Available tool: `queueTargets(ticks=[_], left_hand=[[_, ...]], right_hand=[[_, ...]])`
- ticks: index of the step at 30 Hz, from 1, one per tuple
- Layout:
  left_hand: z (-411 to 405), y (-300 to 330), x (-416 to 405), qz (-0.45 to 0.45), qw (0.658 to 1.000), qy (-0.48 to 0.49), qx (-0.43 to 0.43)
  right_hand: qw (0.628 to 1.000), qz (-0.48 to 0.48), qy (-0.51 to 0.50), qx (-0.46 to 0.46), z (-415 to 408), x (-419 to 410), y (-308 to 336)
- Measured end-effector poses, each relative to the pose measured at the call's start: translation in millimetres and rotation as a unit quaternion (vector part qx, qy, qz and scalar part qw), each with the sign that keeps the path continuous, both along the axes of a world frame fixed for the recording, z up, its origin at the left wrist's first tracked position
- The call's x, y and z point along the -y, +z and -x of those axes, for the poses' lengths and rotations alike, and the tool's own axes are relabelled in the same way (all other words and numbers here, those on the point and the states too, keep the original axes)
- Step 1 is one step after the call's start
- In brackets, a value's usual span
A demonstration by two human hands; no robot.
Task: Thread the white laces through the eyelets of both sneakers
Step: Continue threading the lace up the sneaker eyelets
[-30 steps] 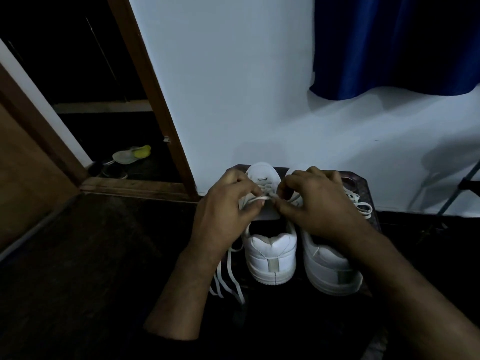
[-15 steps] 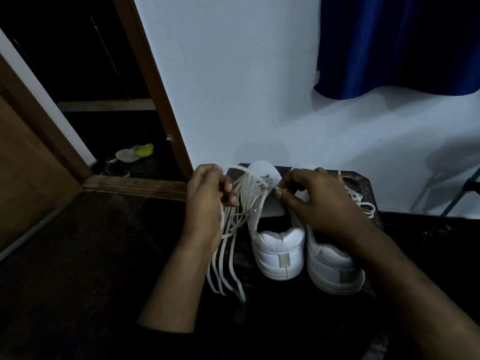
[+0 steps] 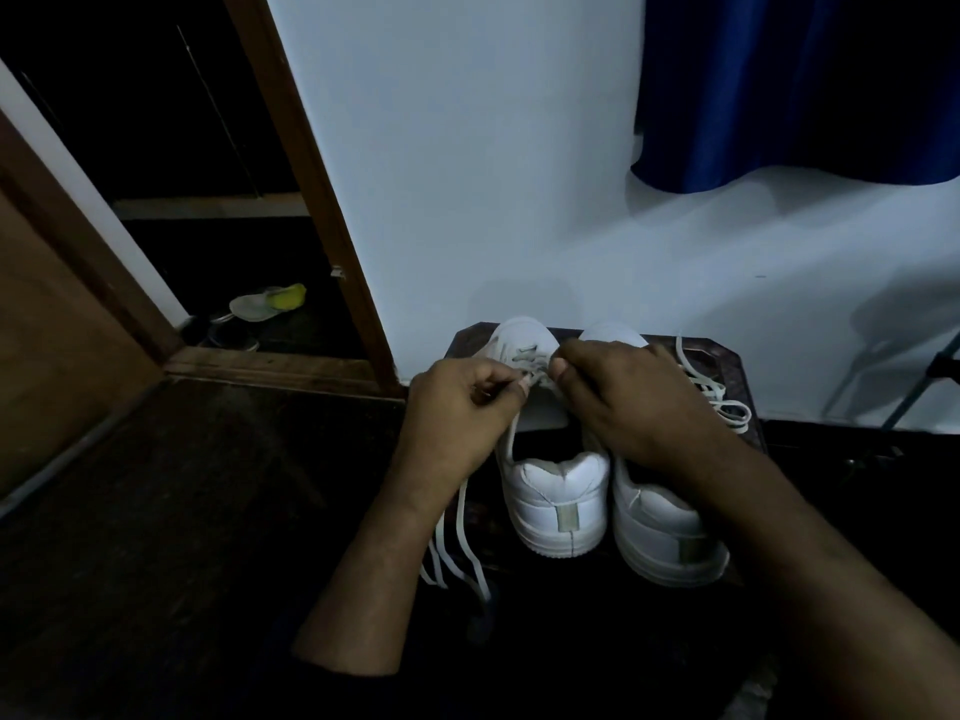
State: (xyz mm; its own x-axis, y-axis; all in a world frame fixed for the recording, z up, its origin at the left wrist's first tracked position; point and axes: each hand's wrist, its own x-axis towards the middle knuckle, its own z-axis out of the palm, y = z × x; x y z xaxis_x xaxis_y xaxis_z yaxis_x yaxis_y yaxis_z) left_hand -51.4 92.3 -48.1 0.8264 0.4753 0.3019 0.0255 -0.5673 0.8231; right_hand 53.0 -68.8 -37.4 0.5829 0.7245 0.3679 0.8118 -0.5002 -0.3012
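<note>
Both hands, left (image 3: pixel 457 407) and right (image 3: pixel 631 402), pinch the white lace (image 3: pixel 511 433) over the left sneaker (image 3: pixel 553 491) at the stand's (image 3: pixel 470 337) back-left edge (right sneaker (image 3: pixel 660 537) just beside), so keep the tip flat and feed it squarely through the next eyelet.

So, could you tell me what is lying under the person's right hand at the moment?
The right hand covers the front of the right sneaker; only its toe and heel show. A loose white lace trails out beside it. The eyelets beneath are hidden.
</note>
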Motion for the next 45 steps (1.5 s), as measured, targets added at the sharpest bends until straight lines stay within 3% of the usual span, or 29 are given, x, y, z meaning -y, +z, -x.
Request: queueTargets(ticks=[3,6,9,12,15,18,20,22,24,27,30,33,36,38,41,42,43,45], left_hand=[[0,-2,-2,0.098,0.995,0.009,-0.009],[1,0,-4,0.134,0.991,0.0,-0.004],[-1,0,-5,0.102,0.995,-0.007,-0.009],[-1,1,-4,0.037,0.999,0.001,-0.006],[1,1,-6,0.055,0.998,0.013,0.007],[2,0,-8,0.076,0.997,0.004,0.005],[2,-1,-9,0.095,0.995,-0.008,-0.005],[2,-1,-11,0.12,0.993,-0.01,-0.008],[3,-1,-11,0.15,0.988,-0.02,-0.009],[5,1,-10,0.214,0.975,-0.061,-0.016],[6,1,-11,0.228,0.971,-0.065,-0.021],[4,-1,-13,0.225,0.972,-0.056,-0.024],[3,-2,-14,0.219,0.975,-0.034,-0.009],[2,-2,-14,0.214,0.977,-0.024,0.0],[2,-2,-14,0.213,0.977,-0.028,0.004],[2,-1,-13,0.213,0.976,-0.032,0.004],[2,-1,-13,0.212,0.977,-0.036,0.004],[2,-1,-13,0.207,0.978,-0.038,0.009]], right_hand=[[1.0,0.017,-0.003,0.009,-2,-1,-2],[1.0,-0.002,0.002,-0.004,-3,-2,-2],[0.999,-0.04,0.015,-0.025,-4,-2,0],[0.999,-0.014,0.037,0.009,-5,-2,1],[0.999,-0.002,0.03,0.029,-5,-4,-2],[0.994,-0.052,0.046,-0.085,-4,-7,-3],[0.955,-0.171,0.042,-0.238,-2,-5,4],[0.91,-0.268,0.025,-0.315,-2,-1,10],[0.925,-0.269,0.016,-0.267,-1,1,10],[0.986,-0.122,0.042,-0.11,-2,-5,-1],[0.997,-0.02,0.063,-0.039,-3,-13,-3],[0.995,-0.064,0.063,-0.034,-2,-13,-2],[0.988,-0.112,0.064,-0.086,-2,-14,-3],[0.939,-0.246,0.076,-0.228,0,-12,1],[0.778,-0.421,0.133,-0.447,-1,-6,10],[0.761,-0.431,0.136,-0.466,0,-6,11],[0.769,-0.427,0.132,-0.457,0,-6,9],[0.875,-0.345,0.093,-0.326,-1,-6,5]])
